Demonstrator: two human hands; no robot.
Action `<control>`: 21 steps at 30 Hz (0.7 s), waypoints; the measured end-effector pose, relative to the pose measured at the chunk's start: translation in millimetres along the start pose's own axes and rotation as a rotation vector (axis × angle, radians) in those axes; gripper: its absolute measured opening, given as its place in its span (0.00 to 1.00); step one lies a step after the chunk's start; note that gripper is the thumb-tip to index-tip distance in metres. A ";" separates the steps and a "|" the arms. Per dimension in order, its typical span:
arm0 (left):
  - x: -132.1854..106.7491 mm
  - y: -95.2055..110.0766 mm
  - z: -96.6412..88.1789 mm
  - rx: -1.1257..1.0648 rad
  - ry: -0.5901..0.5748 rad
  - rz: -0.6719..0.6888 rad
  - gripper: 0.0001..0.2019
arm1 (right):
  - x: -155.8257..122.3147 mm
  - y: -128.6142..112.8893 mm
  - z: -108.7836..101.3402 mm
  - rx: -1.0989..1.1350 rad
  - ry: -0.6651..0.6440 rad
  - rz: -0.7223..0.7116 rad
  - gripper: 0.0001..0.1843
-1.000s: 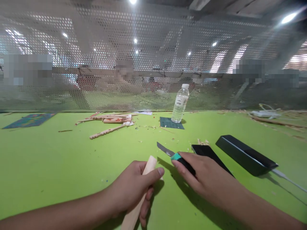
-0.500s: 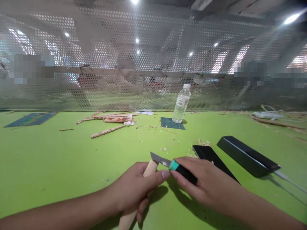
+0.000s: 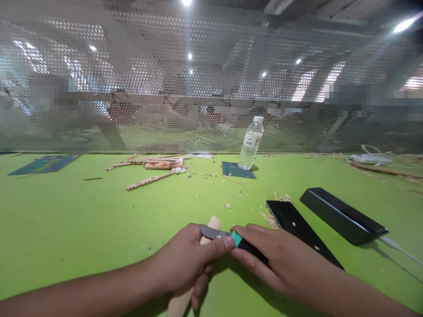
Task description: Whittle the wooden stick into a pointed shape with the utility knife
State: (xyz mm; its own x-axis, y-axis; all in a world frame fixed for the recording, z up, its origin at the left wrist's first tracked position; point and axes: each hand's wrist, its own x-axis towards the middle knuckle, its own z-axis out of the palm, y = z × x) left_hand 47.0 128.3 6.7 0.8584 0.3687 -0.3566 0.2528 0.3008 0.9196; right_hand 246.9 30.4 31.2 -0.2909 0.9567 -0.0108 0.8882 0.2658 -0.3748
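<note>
Item: one pale wooden stick (image 3: 214, 221), smooth, rounded at the far end, slanting over the near middle of the worktop (image 3: 82, 229); the left hand (image 3: 183, 259) curls its fingers around it, presumably to steady it.
Item: one knife (image 3: 235, 239), grey metal blade lying across the stick, teal-and-black handle pinched between right thumb and fingers; the right hand (image 3: 280, 257) grips near the blade, probably for control.
Item: one flat black slab (image 3: 299, 224), glossy, flecked with shavings, right.
Item: one black box (image 3: 343, 215), angular, farther right.
Item: one clear plastic bottle (image 3: 250, 147), far, standing on a dark sheet (image 3: 231, 169), perhaps weighting it.
</note>
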 end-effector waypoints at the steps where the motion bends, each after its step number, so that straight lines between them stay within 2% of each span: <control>1: 0.1 -0.3 1.0 0.002 0.010 -0.003 0.31 | -0.5 -0.2 1.6 -0.005 0.006 0.000 0.19; 4: -0.4 -0.5 5.3 0.003 0.058 -0.016 0.32 | 1.6 7.0 2.8 -0.024 0.050 0.062 0.23; 7: -2.1 0.9 9.1 0.009 0.114 -0.044 0.33 | 8.5 23.9 -3.3 -0.118 0.166 0.242 0.27; 9: -2.7 2.4 10.2 0.026 0.131 -0.058 0.32 | 12.1 33.6 -8.1 -0.184 0.237 0.273 0.25; 11: -2.4 3.7 10.0 0.028 0.126 -0.052 0.32 | 13.0 37.1 -10.8 -0.169 0.279 0.243 0.24; 14: -1.0 4.2 8.7 0.008 0.106 -0.033 0.31 | 10.3 32.3 -10.3 -0.119 0.276 0.176 0.22; 18: -0.8 3.6 6.8 0.022 0.111 -0.051 0.31 | 6.8 22.8 -9.9 -0.074 0.217 0.096 0.21; 21: -1.8 3.7 5.0 0.013 0.098 -0.040 0.30 | 6.1 18.1 -11.8 -0.009 0.127 0.037 0.21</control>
State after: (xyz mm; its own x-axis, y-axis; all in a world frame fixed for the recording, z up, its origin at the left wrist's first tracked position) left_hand 48.6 124.4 11.6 0.7999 0.4409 -0.4071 0.2925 0.3060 0.9060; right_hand 265.4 42.4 35.3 -0.2109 0.9730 0.0932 0.9007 0.2305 -0.3683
